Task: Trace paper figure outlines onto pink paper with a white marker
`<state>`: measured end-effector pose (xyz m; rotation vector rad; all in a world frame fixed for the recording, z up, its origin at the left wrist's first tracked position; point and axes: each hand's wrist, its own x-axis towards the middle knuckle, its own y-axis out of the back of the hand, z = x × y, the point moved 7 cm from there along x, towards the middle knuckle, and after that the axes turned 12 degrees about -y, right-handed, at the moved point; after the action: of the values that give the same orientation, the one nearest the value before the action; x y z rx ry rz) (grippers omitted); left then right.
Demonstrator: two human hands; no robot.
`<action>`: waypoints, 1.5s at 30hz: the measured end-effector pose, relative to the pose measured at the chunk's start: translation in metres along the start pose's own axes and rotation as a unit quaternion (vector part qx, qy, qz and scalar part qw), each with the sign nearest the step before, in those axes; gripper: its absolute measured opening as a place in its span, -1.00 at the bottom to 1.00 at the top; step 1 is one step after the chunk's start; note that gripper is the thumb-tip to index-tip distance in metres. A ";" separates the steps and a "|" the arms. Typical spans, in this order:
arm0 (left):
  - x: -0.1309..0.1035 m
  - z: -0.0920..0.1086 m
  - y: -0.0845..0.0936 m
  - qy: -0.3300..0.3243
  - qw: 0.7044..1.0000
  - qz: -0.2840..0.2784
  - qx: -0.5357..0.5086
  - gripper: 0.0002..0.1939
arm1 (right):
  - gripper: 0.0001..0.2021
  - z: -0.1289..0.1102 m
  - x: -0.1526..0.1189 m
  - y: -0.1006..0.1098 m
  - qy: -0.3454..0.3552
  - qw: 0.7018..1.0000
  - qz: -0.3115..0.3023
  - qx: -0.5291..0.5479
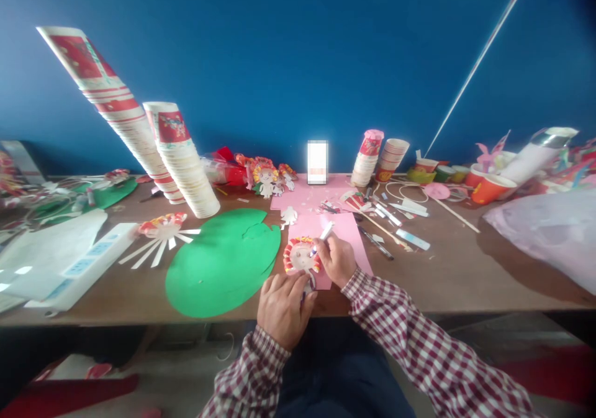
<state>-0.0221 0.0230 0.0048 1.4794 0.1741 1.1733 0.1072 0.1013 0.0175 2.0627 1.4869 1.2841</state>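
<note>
A paper doll (300,254) with a pale round face and a red, white and yellow looped border lies on the pink sheet (350,241). My left hand (283,306) is at its lower end, thumb and fingertips holding the doll's body, which they partly cover. A white marker (328,230) is gripped in my right hand (339,259), its tip down at the right side of the doll's face. Just above the doll is a small white paper cutout (289,217). To the left of my hands lies a large green paper leaf shape (223,263).
Tall stacks of paper cups (184,163) lean at the left; shorter cup stacks (367,160) stand at the back. Finished-looking paper dolls (265,179) rest near a bright phone (317,163). Pens (379,244), a glue tube (413,239) and a plastic bag (549,231) lie right.
</note>
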 end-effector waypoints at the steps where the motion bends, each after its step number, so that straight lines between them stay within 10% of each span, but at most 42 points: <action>1: 0.000 0.000 0.000 0.000 1.000 0.000 0.001 -0.71 | -0.67 0.000 0.000 0.000 0.000 1.000 0.002 -0.002; 45: 0.003 0.003 0.001 -0.008 1.000 -0.002 0.016 -0.72 | -0.68 -0.002 0.000 0.000 0.005 1.000 0.002 -0.011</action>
<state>-0.0192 0.0228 0.0073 1.5151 0.1853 1.1590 0.1055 0.1002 0.0188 2.0497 1.4667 1.3093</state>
